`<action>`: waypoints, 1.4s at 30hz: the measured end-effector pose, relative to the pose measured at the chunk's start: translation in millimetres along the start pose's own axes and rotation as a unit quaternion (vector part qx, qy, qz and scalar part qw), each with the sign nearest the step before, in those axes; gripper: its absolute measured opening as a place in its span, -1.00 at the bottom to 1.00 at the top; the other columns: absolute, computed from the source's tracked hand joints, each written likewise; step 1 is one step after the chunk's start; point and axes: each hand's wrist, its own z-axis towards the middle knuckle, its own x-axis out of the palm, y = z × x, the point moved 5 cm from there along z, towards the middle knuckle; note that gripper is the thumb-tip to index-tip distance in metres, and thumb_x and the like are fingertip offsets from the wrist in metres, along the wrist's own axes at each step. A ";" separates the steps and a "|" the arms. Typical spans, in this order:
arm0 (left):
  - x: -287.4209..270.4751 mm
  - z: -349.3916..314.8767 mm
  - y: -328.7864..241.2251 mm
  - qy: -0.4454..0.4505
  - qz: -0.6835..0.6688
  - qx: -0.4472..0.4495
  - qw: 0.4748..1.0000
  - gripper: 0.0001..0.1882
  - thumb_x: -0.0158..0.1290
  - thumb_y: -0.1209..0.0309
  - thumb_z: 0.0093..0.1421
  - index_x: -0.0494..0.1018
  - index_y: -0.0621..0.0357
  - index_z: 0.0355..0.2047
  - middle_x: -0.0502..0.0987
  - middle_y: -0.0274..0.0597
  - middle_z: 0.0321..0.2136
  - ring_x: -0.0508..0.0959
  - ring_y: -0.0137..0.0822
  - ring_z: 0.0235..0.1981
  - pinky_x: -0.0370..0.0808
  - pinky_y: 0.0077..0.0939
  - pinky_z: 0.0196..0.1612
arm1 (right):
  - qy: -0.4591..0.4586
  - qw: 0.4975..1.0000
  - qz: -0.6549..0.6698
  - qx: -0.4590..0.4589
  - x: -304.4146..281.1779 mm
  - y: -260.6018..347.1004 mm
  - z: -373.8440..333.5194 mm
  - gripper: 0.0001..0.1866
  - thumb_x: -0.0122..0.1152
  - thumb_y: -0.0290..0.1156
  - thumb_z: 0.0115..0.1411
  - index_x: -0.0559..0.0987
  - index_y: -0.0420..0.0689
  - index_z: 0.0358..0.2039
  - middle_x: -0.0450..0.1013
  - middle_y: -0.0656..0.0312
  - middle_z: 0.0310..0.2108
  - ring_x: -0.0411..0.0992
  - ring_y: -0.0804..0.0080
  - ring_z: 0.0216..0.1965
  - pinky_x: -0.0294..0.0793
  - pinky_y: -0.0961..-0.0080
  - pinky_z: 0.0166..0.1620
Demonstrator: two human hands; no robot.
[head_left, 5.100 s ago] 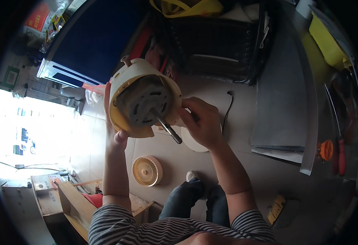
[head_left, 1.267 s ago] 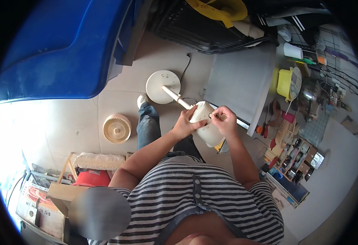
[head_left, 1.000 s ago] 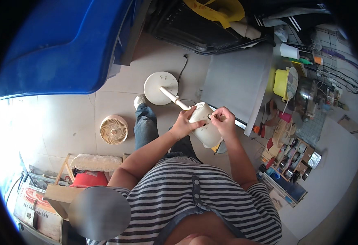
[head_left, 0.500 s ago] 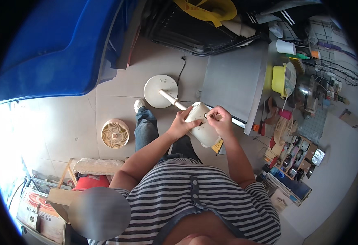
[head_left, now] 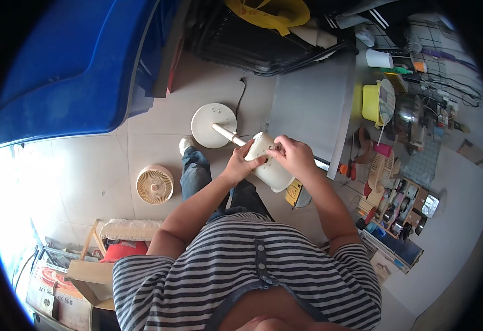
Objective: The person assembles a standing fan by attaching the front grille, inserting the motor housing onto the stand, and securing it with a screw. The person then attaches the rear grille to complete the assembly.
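Note:
A cream-coloured fan stand rises from a round base [head_left: 202,131] on the floor, with a short pole [head_left: 224,132] leading up to a rounded housing [head_left: 275,176]. My left hand [head_left: 240,165] is wrapped round the left side of this housing, thumb across its surface near a dark opening. Against the upper right side, my right hand [head_left: 295,156] has its fingertips pinched together at the housing. Whatever lies between those fingertips is too small to make out. To the left on the floor lies a round cream fan grille [head_left: 155,185], apart from both hands.
A grey metal-topped table [head_left: 307,110] stands ahead to the right. Big blue plastic [head_left: 65,66] fills the upper left. A power cord [head_left: 242,94] trails behind the base. A yellow-and-black item [head_left: 294,193] sits below my right forearm. Crowded shelves [head_left: 404,207] line the right.
My right hand has shifted up and left along the housing, its back now turned more toward view. The left hand keeps its grip. The whole view has moved slightly.

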 end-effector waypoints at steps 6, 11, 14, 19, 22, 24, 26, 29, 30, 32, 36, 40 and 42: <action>-1.1 -0.3 -5.1 -0.002 0.009 0.036 0.999 -0.19 0.23 0.21 0.04 0.18 0.36 0.21 0.47 -0.13 -0.10 0.45 -0.41 -0.10 0.40 -0.52 -0.03 | -0.035 0.960 0.277 0.022 20.4 -17.9 -2.3 -0.89 0.23 -0.60 0.05 0.49 -0.16 -0.41 0.47 0.28 -0.53 0.47 0.58 -0.49 0.44 0.63 -0.38; -0.8 1.2 -3.8 0.000 -0.001 0.033 0.999 -0.12 0.26 0.16 -0.01 0.17 0.44 0.19 0.43 -0.03 -0.09 0.45 -0.33 -0.07 0.39 -0.46 0.01 | -0.029 0.921 0.381 0.074 31.6 -32.2 -7.2 -0.90 0.21 -0.65 0.04 0.50 -0.19 -0.43 0.45 0.39 -0.50 0.38 0.74 -0.45 0.38 0.72 -0.34; -1.5 1.6 -1.2 0.009 0.005 0.026 1.000 -0.04 0.28 0.10 -0.07 0.13 0.44 0.21 0.34 0.07 -0.02 0.41 -0.22 0.00 0.37 -0.41 0.06 | -0.025 0.911 0.405 0.069 34.2 -34.3 -6.4 -0.91 0.22 -0.63 0.06 0.50 -0.18 -0.43 0.43 0.42 -0.51 0.35 0.78 -0.48 0.35 0.76 -0.38; -2.8 2.7 4.9 0.004 0.024 0.010 1.000 0.04 0.30 0.03 -0.11 0.10 0.40 0.24 0.23 0.16 0.03 0.38 -0.10 0.06 0.35 -0.35 0.11 | -0.007 0.893 0.438 0.106 34.9 -39.4 -8.6 -0.91 0.22 -0.64 0.04 0.51 -0.19 -0.44 0.44 0.41 -0.51 0.36 0.76 -0.47 0.35 0.75 -0.36; -1.7 3.9 8.6 0.007 0.027 0.008 1.000 0.04 0.29 0.02 -0.11 0.10 0.36 0.25 0.23 0.16 0.03 0.37 -0.08 0.06 0.34 -0.33 0.12 | -0.001 0.884 0.451 0.125 34.5 -39.6 -9.9 -0.91 0.22 -0.64 0.04 0.51 -0.19 -0.44 0.44 0.40 -0.51 0.36 0.76 -0.47 0.36 0.75 -0.36; -0.8 4.8 11.1 0.012 0.017 0.005 1.000 0.03 0.29 0.00 -0.11 0.11 0.33 0.25 0.22 0.15 0.03 0.36 -0.07 0.07 0.33 -0.32 0.12 | 0.000 0.877 0.461 0.137 34.4 -39.3 -9.4 -0.92 0.22 -0.64 0.05 0.51 -0.20 -0.44 0.44 0.41 -0.51 0.37 0.76 -0.46 0.36 0.74 -0.37; -0.2 4.7 12.1 0.021 0.003 0.007 1.000 0.04 0.29 -0.01 -0.11 0.11 0.32 0.25 0.21 0.16 0.04 0.34 -0.05 0.08 0.32 -0.31 0.13 | -0.019 0.898 0.432 0.081 30.5 -33.0 -6.0 -0.92 0.22 -0.63 0.05 0.51 -0.20 -0.43 0.44 0.39 -0.51 0.38 0.73 -0.45 0.39 0.71 -0.36; -1.1 3.7 10.4 0.017 0.020 -0.004 1.000 0.05 0.28 -0.05 -0.11 0.11 0.32 0.25 0.20 0.18 0.04 0.32 -0.03 0.10 0.32 -0.29 0.14 | -0.021 0.942 0.335 0.024 25.9 -26.6 -2.7 -0.92 0.23 -0.62 0.06 0.50 -0.21 -0.42 0.45 0.35 -0.50 0.41 0.67 -0.45 0.43 0.67 -0.35; -1.1 3.0 8.4 0.015 0.032 -0.010 0.999 0.06 0.28 -0.06 -0.11 0.11 0.32 0.25 0.20 0.19 0.05 0.31 -0.03 0.10 0.32 -0.29 0.14 | -0.019 0.955 0.296 0.002 24.4 -24.4 -1.7 -0.91 0.23 -0.61 0.06 0.50 -0.21 -0.41 0.46 0.33 -0.50 0.43 0.64 -0.45 0.44 0.65 -0.34; 0.7 1.1 1.1 0.015 0.049 -0.009 0.999 0.08 0.28 -0.09 -0.13 0.10 0.32 0.26 0.18 0.20 0.05 0.31 -0.01 0.10 0.32 -0.28 0.14 | -0.006 0.963 0.271 0.009 23.4 -24.7 -1.4 -0.90 0.24 -0.60 0.07 0.51 -0.20 -0.37 0.46 0.34 -0.47 0.43 0.67 -0.43 0.44 0.66 -0.33; 2.5 -6.3 -17.2 -0.022 0.094 -0.002 0.995 0.13 0.29 -0.14 -0.17 0.08 0.31 0.26 0.14 0.22 0.07 0.30 0.03 0.11 0.32 -0.26 0.14 | 0.011 0.952 0.299 0.066 20.7 -26.3 -0.1 -0.87 0.25 -0.59 0.07 0.51 -0.20 -0.34 0.47 0.32 -0.47 0.44 0.66 -0.43 0.44 0.67 -0.32; 5.2 -13.6 -23.9 -0.052 0.124 -0.009 0.991 0.20 0.32 -0.07 -0.13 -0.11 0.28 0.32 0.10 0.19 0.14 0.22 -0.04 0.18 0.26 -0.26 0.18 | 0.006 0.976 0.218 0.010 4.9 -16.9 -2.8 -0.78 0.30 -0.51 0.06 0.54 -0.16 -0.24 0.44 0.28 -0.54 0.40 0.59 -0.53 0.43 0.60 -0.40; 5.8 -12.0 -24.3 -0.061 0.134 -0.001 0.989 0.29 0.34 -0.08 -0.17 -0.23 0.20 0.34 0.09 0.23 0.12 0.21 0.02 0.18 0.27 -0.24 0.18 | 0.014 0.977 0.210 0.043 -1.7 -21.6 -8.2 -0.74 0.31 -0.49 0.07 0.54 -0.15 -0.19 0.41 0.30 -0.57 0.35 0.62 -0.58 0.39 0.62 -0.45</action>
